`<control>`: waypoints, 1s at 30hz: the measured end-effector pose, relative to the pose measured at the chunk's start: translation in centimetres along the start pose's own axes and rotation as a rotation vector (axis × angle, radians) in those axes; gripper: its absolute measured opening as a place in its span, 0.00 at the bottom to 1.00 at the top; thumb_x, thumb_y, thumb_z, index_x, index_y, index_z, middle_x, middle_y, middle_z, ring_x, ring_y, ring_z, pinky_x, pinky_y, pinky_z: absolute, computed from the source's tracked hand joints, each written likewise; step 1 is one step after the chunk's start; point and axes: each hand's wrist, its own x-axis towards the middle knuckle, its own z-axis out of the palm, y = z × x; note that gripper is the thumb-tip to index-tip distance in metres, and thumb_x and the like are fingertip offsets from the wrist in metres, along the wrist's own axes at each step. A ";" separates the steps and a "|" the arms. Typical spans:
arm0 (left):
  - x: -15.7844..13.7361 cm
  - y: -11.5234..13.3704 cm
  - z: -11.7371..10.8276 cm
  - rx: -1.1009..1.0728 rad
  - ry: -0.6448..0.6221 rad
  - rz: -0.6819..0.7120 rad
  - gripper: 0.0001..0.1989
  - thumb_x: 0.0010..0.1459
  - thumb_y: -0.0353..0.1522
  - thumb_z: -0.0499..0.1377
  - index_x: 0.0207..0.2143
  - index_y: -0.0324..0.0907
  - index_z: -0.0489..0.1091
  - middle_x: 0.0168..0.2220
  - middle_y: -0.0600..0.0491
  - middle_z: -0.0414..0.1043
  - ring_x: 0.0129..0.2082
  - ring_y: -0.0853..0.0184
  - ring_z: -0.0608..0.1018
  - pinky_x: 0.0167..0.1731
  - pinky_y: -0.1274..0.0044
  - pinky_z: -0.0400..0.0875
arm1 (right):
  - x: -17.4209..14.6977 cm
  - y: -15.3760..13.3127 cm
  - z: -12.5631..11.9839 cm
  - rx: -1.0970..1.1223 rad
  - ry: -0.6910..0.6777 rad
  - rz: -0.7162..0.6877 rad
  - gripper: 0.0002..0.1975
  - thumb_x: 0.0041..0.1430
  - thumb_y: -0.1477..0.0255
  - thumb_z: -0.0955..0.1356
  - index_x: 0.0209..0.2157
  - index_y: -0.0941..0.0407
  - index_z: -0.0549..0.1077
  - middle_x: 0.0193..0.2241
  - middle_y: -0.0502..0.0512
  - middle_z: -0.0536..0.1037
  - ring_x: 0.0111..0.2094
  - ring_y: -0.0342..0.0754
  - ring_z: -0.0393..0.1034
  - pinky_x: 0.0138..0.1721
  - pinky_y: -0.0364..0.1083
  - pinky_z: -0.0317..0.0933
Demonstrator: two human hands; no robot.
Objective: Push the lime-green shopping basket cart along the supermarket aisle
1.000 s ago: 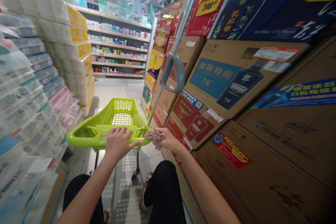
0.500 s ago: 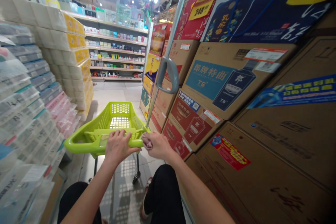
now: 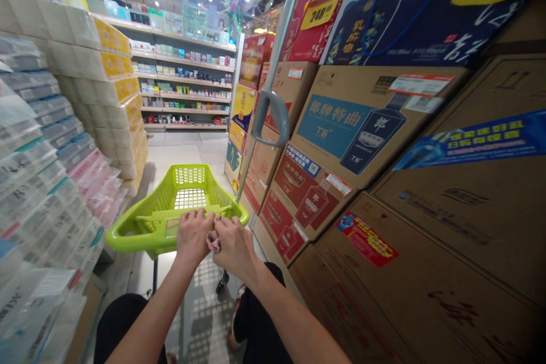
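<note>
A lime-green shopping cart (image 3: pixel 147 239) with a lattice basket stands in front of me. My left hand (image 3: pixel 194 234) is closed over the middle of its handle bar. Right beside it, my right hand (image 3: pixel 234 244) is a closed fist at the same bar, with a crumpled pinkish piece of fabric (image 3: pixel 213 241) poking out on its thumb side. Whether the right fingers also wrap the bar is hidden. A metal pole (image 3: pixel 291 17) rises from the cart's right side and carries a grey loop grip (image 3: pixel 271 119).
Stacked cartons (image 3: pixel 330 125) wall the right side close to the cart. Tissue packs (image 3: pixel 81 62) and plastic-wrapped packs (image 3: pixel 34 182) are piled on the left. A tiled aisle (image 3: pixel 183 151) leads to shelves of small goods (image 3: pixel 187 74).
My right hand has moved left along the handle with the pinkish fabric, and now sits against my left hand. The surroundings have shifted slightly left in view.
</note>
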 end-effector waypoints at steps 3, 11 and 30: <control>-0.1 -0.9 0.3 -0.027 -0.030 0.023 0.20 0.53 0.37 0.59 0.49 0.43 0.66 0.42 0.46 0.70 0.44 0.57 0.70 0.46 0.66 0.60 | 0.4 0.4 -0.3 -0.007 -0.030 0.001 0.07 0.53 0.71 0.65 0.36 0.53 0.70 0.39 0.52 0.77 0.41 0.50 0.67 0.29 0.43 0.56; -0.6 -2.2 0.7 0.035 -0.038 0.072 0.19 0.55 0.31 0.58 0.50 0.41 0.66 0.43 0.45 0.70 0.44 0.57 0.70 0.46 0.67 0.61 | 0.9 -1.0 0.5 -0.014 -0.003 0.057 0.08 0.53 0.69 0.66 0.35 0.55 0.72 0.38 0.57 0.76 0.42 0.53 0.68 0.32 0.45 0.59; -0.6 -0.7 0.6 0.020 0.012 0.038 0.24 0.50 0.29 0.59 0.52 0.37 0.65 0.43 0.43 0.71 0.45 0.56 0.71 0.46 0.68 0.62 | -1.5 0.2 4.1 0.092 0.220 0.200 0.21 0.59 0.72 0.63 0.55 0.55 0.66 0.52 0.57 0.72 0.48 0.54 0.63 0.43 0.48 0.64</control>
